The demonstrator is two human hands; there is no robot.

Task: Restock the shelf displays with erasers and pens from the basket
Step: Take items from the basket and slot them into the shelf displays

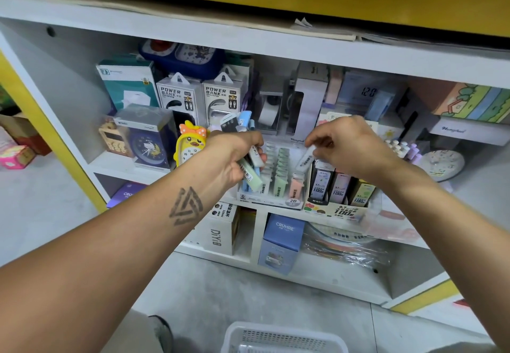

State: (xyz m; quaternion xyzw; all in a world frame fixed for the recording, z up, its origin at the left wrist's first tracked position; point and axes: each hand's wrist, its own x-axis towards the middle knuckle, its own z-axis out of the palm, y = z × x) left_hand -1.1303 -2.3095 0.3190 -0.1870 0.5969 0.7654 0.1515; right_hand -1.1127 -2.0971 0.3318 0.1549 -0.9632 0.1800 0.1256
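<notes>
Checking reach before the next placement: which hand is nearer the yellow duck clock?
Left. The left hand, gripping a bundle of erasers, sits just right of the yellow duck clock. The right hand is farther right, over the eraser display.

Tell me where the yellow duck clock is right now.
In the head view, the yellow duck clock stands on the shelf left of centre, just left of the left hand and right of the blue clock box.
</notes>
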